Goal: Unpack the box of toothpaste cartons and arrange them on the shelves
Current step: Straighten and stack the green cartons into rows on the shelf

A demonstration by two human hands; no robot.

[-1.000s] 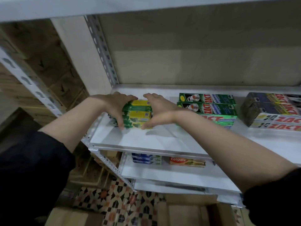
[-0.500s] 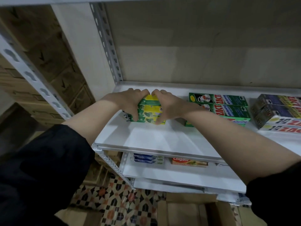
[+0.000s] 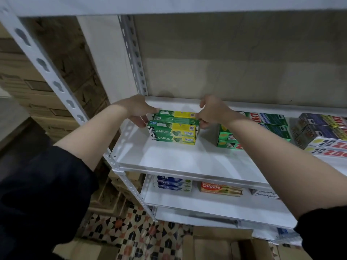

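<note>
Stack of green-and-yellow Darlie toothpaste cartons (image 3: 173, 128) lies long axis left-right on the white metal shelf (image 3: 180, 158), left hand (image 3: 139, 111) and right hand (image 3: 212, 112) pinching its opposite ends, equally near.

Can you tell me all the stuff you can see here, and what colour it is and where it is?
Darlie cartons: a small stack, count unclear, green and yellow, left part of the upper shelf.
Green cartons: a stack, green with red lettering, right of the Darlie stack.
Wrapped bundles: at least two, dark and white, far right of the same shelf.
Blue cartons: three, blue and white, shelf below, left.
Colgate carton: red and yellow, shelf below, count unclear.
Shelf rack: one, white metal.
Cardboard boxes: brown, on the patterned floor and stacked at left.
Left hand: fingers at the left end of the Darlie stack.
Right hand: fingers at its right end.
</note>
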